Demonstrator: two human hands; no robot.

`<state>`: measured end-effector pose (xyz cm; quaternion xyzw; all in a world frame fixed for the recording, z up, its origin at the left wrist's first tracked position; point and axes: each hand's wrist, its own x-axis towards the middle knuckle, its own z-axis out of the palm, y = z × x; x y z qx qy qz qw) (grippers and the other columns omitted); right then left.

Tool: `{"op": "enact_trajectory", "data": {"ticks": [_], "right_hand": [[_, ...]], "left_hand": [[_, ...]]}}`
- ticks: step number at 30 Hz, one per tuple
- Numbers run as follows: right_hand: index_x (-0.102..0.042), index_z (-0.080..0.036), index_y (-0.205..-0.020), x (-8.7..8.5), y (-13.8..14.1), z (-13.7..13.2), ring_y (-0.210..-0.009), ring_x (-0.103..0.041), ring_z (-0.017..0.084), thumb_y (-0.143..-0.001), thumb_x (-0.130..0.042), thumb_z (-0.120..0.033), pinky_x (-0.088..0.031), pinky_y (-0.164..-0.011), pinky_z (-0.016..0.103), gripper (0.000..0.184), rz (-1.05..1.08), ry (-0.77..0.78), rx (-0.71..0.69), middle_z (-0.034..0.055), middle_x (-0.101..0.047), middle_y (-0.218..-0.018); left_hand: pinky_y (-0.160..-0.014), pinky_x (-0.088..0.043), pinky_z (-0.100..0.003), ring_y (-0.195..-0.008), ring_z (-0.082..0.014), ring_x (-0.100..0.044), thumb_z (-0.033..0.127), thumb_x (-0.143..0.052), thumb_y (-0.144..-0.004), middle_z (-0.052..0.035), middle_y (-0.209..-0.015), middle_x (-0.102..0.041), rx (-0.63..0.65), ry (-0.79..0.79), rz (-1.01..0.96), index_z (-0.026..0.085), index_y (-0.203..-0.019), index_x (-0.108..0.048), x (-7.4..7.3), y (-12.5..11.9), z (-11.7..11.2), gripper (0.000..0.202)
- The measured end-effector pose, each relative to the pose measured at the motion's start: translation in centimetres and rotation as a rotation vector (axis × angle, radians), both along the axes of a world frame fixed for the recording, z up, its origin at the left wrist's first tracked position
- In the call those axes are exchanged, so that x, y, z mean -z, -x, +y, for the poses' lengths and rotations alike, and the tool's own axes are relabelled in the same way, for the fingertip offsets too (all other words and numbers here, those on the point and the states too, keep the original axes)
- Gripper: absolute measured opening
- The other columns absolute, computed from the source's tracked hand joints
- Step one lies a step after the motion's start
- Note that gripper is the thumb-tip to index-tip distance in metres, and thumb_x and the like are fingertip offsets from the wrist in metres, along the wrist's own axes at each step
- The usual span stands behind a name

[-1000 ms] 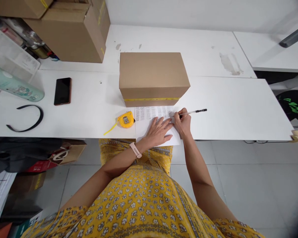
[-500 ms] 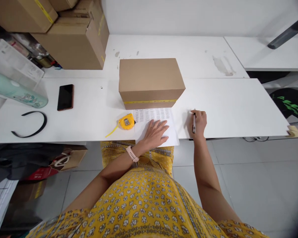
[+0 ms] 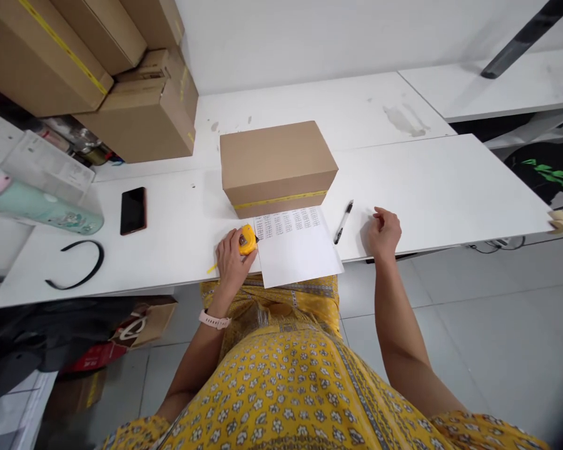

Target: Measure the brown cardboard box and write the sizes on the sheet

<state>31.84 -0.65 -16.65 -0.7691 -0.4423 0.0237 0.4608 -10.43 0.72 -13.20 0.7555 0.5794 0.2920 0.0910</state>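
Note:
My left hand [image 3: 232, 257] is closed around a yellow tape measure [image 3: 248, 239] on the white table [image 3: 441, 187], just left of a printed sheet of paper [image 3: 296, 247]. A closed cardboard box [image 3: 276, 164] with yellow tape stands right behind the sheet. A pen [image 3: 343, 222] lies on the table to the right of the paper. My right hand [image 3: 383, 232] rests near the table's front edge, to the right of the pen, fingers loosely curled and holding nothing.
Stacked cardboard boxes [image 3: 122, 81] fill the back left. A black phone [image 3: 133, 210], a mint green bottle [image 3: 42, 209] and a black curved band [image 3: 77, 272] lie on the left. Bags [image 3: 122, 331] sit on the floor under the table. A second white table [image 3: 497, 81] stands at the right.
My right hand stopped writing, moved right and laid the pen down on the table. My left hand left the paper and took hold of the tape measure.

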Motion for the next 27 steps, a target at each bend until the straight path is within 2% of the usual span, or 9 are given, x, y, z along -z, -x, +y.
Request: {"op": "enact_trajectory", "data": {"ticks": [2,5,7,10,13,18,21,24,27], "right_hand": [[-0.069,-0.017,-0.11,-0.9,1.6,-1.0,-0.094,-0.063,0.024,-0.087,-0.05,-0.027,-0.052,-0.092,0.043,0.032,0.178,-0.078,0.08,0.0106,-0.069,-0.102],[-0.069,-0.02,-0.109,-3.2,6.7,-3.8,-0.088,-0.064,0.021,-0.092,-0.054,-0.04,-0.052,-0.088,0.04,0.031,0.348,-0.173,0.141,0.0069,-0.071,-0.097],[-0.07,-0.023,-0.108,-5.0,11.3,-5.9,-0.086,-0.065,0.022,-0.094,-0.058,-0.048,-0.052,-0.086,0.04,0.031,0.456,-0.141,-0.01,0.0052,-0.071,-0.091],[-0.072,-0.026,-0.112,-7.4,17.5,-8.4,-0.086,-0.066,0.023,-0.094,-0.06,-0.057,-0.054,-0.083,0.04,0.037,0.723,0.081,-0.463,0.0057,-0.073,-0.095],[-0.075,-0.026,-0.11,-8.4,20.4,-9.0,-0.087,-0.066,0.023,-0.095,-0.053,-0.067,-0.055,-0.085,0.041,0.049,0.883,0.228,-0.653,0.0061,-0.072,-0.095],[-0.075,-0.025,-0.106,-8.5,20.0,-8.7,-0.085,-0.065,0.02,-0.093,-0.056,-0.071,-0.056,-0.086,0.039,0.052,0.987,0.315,-0.719,0.0046,-0.069,-0.089],[-0.073,-0.024,-0.107,-8.8,18.6,-8.3,-0.078,-0.063,0.018,-0.091,-0.062,-0.068,-0.056,-0.08,0.037,0.048,0.991,0.288,-0.747,0.0017,-0.065,-0.08],[-0.071,-0.023,-0.105,-9.7,15.2,-6.5,-0.068,-0.058,0.014,-0.085,-0.07,-0.066,-0.054,-0.07,0.033,0.048,0.91,0.147,-0.636,-0.001,-0.061,-0.074],[-0.066,-0.024,-0.094,-11.1,9.4,-2.8,-0.06,-0.052,0.01,-0.074,-0.082,-0.063,-0.049,-0.057,0.027,0.047,0.847,-0.124,-0.407,-0.0033,-0.057,-0.074]], "left_hand": [[-0.11,-0.043,-0.055,-0.126,-0.0372,-0.058,0.039,-0.073,-0.086,-0.0188,-0.136,-0.064,-0.023,-0.028,-0.074,0.018,-0.139,-0.055,0.3,0.1,0.0,0.06],[-0.104,-0.049,-0.05,-0.115,-0.0326,-0.064,0.039,-0.073,-0.083,-0.0143,-0.123,-0.07,0.007,0.009,-0.254,0.02,-0.131,-0.06,-0.9,0.1,-1.2,0.053],[-0.101,-0.053,-0.046,-0.111,-0.0287,-0.066,0.038,-0.073,-0.083,-0.0102,-0.122,-0.071,0.129,0.132,-0.351,0.023,-0.129,-0.061,-2.5,-0.1,-2.6,0.05],[-0.096,-0.055,-0.041,-0.108,-0.0264,-0.068,0.039,-0.075,-0.08,-0.0069,-0.122,-0.071,0.342,0.362,-0.419,0.026,-0.126,-0.061,-5.1,-0.8,-4.9,0.05],[-0.092,-0.057,-0.04,-0.106,-0.0267,-0.069,0.04,-0.079,-0.073,-0.0063,-0.118,-0.07,0.405,0.496,-0.428,0.026,-0.123,-0.057,-6.4,-1.5,-6.3,0.056],[-0.094,-0.056,-0.041,-0.111,-0.028,-0.068,0.042,-0.08,-0.072,-0.0077,-0.121,-0.067,0.409,0.6,-0.452,0.027,-0.124,-0.052,-6.3,-1.2,-6.6,0.061],[-0.089,-0.056,-0.039,-0.107,-0.027,-0.069,0.043,-0.08,-0.074,-0.0086,-0.118,-0.068,0.426,0.65,-0.556,0.027,-0.127,-0.05,-6.2,-0.2,-5.8,0.063],[-0.08,-0.055,-0.035,-0.097,-0.024,-0.069,0.042,-0.079,-0.074,-0.0072,-0.113,-0.069,0.375,0.608,-0.688,0.026,-0.126,-0.051,-6.9,1.7,-3.2,0.061],[-0.07,-0.051,-0.032,-0.082,-0.0211,-0.066,0.042,-0.079,-0.069,-0.0035,-0.098,-0.069,0.238,0.463,-0.789,0.025,-0.117,-0.056,-8.4,4.4,1.5,0.056]]}}
